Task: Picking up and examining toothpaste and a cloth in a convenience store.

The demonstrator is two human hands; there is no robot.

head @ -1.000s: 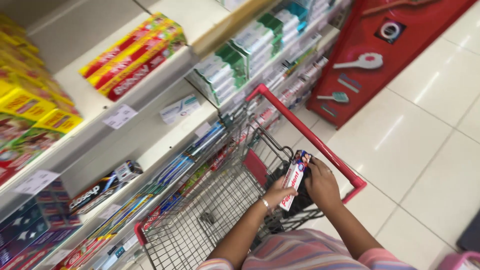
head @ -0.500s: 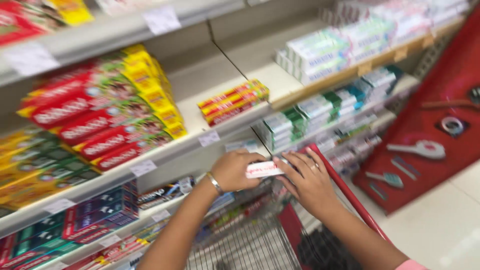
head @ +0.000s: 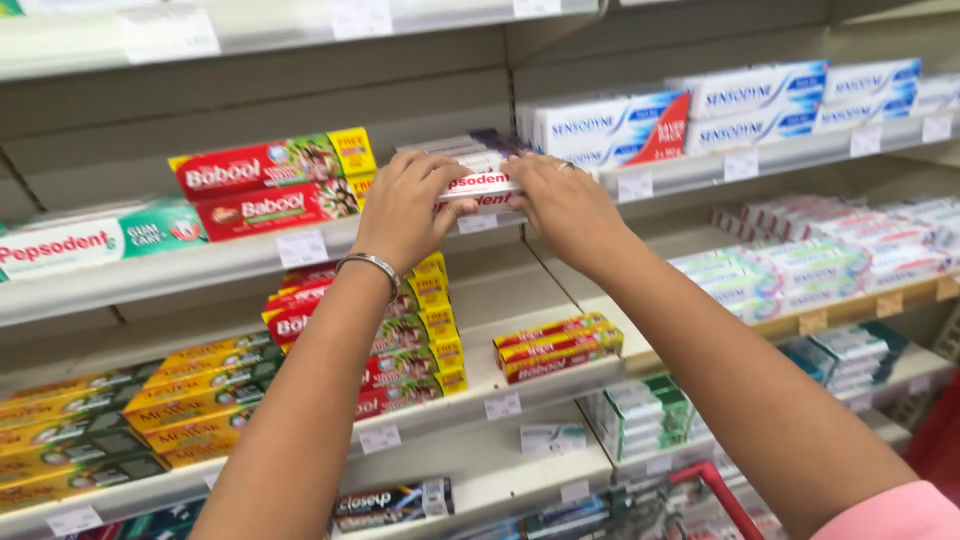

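Left hand (head: 405,205) and right hand (head: 565,205) pinch toothpaste box (head: 482,185); long axis level, left-right.

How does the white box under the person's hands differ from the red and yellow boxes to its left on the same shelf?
The white toothpaste box is mostly white with red lettering; the red and yellow boxes are red with yellow ends. The white box is gripped at its ends by the left hand and right hand; the red and yellow boxes lie untouched. Both are long, flat cartons lying lengthwise, stacked at the shelf's front.
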